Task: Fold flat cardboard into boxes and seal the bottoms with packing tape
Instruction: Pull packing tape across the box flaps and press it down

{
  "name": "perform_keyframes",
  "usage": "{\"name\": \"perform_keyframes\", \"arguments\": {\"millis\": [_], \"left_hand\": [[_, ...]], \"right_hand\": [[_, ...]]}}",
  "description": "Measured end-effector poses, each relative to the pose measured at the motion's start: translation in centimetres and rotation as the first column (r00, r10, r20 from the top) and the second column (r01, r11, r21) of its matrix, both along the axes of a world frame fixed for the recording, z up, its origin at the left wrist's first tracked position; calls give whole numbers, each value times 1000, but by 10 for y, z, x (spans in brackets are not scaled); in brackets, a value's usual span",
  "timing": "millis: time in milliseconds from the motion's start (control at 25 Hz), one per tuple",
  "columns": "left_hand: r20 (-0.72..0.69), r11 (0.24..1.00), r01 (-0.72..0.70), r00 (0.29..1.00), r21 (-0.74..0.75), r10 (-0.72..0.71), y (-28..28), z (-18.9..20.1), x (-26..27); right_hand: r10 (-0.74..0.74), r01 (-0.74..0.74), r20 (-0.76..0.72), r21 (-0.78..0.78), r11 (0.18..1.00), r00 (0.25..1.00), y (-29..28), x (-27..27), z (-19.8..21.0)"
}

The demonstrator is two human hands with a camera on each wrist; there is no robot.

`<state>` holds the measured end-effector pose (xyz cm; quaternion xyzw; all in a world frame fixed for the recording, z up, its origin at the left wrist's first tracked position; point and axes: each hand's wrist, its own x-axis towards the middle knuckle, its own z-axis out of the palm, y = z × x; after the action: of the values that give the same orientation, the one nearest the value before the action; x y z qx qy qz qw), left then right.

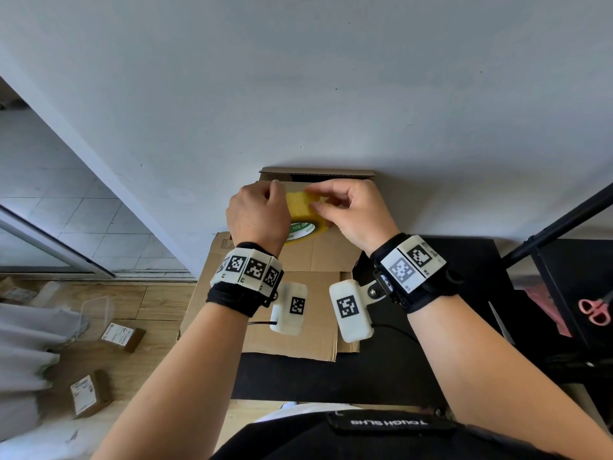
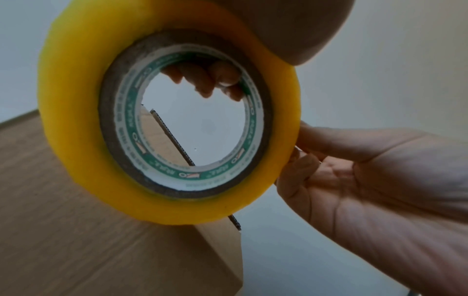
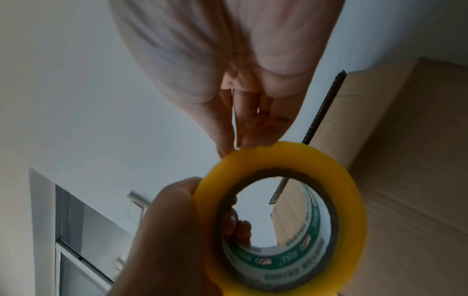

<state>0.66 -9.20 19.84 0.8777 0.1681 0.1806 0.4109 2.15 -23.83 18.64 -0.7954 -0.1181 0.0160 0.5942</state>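
A yellow packing tape roll (image 1: 302, 207) with a green-printed core is held above an upright brown cardboard box (image 1: 318, 257) that stands against the wall. My left hand (image 1: 265, 207) grips the roll from the left, with its fingers (image 2: 207, 80) hooked through the core. My right hand (image 1: 326, 202) is on the roll's right side, thumb and fingertips (image 3: 243, 128) pinching at the outer layer of the roll (image 3: 286, 160). No loose tape end shows. In the left wrist view the roll (image 2: 76, 120) fills the frame in front of the box (image 2: 76, 250).
Flat cardboard sheets (image 1: 292, 330) lie on the black table (image 1: 431, 343) under my wrists. Pink scissors (image 1: 595, 312) rest at the right by a black stand pole (image 1: 557, 224). Small labelled parcels (image 1: 89, 393) and a clear plastic tub (image 1: 96, 313) lie on the wooden floor, left.
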Motion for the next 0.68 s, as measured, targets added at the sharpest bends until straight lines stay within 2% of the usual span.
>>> {"name": "perform_keyframes", "arguments": {"millis": [400, 680], "left_hand": [[-6, 1000, 3, 1000, -6, -3, 3, -6, 2], [-2, 1000, 24, 1000, 8, -24, 6, -8, 0]], "right_hand": [[67, -63, 46, -86, 994, 997, -2, 5, -6], [105, -103, 39, -45, 994, 994, -5, 4, -6]]}}
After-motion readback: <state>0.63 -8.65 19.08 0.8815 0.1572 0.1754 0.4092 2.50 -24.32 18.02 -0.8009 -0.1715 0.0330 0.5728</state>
